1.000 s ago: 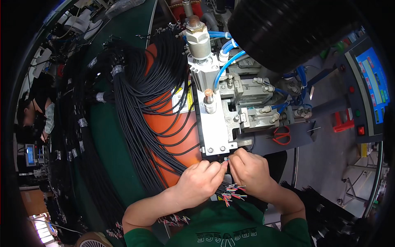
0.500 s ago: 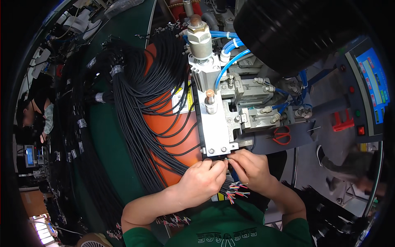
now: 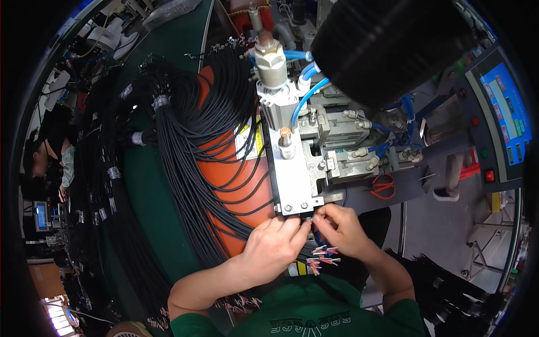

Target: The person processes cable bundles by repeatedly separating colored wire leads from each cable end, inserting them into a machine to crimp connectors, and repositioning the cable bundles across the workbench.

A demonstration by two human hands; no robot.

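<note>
My left hand [image 3: 274,242] is closed in a pinch just under the front edge of a silver pneumatic press [image 3: 293,188]. Thin coloured wires [image 3: 309,219] show at its fingertips. Close by on the right, my right hand [image 3: 341,226] has thumb and forefinger bent together near the same edge; what they grip, if anything, is hidden. Black cables [image 3: 193,188] run in a thick bundle toward my left hand. Below my hands, stripped cable ends [image 3: 323,259] fan out in red, white and blue wires.
An orange surface [image 3: 224,168] lies under the cables, beside a green tabletop [image 3: 143,205]. Red-handled scissors [image 3: 383,186] rest right of the press. A control panel with a blue screen [image 3: 505,115] stands at right; a dark round object [image 3: 387,50] hangs overhead. Another person [image 3: 53,157] is at far left.
My right hand has shifted slightly, its fingers curling closer to the press edge. The left hand stays nearly in place. The view has tilted a little.
</note>
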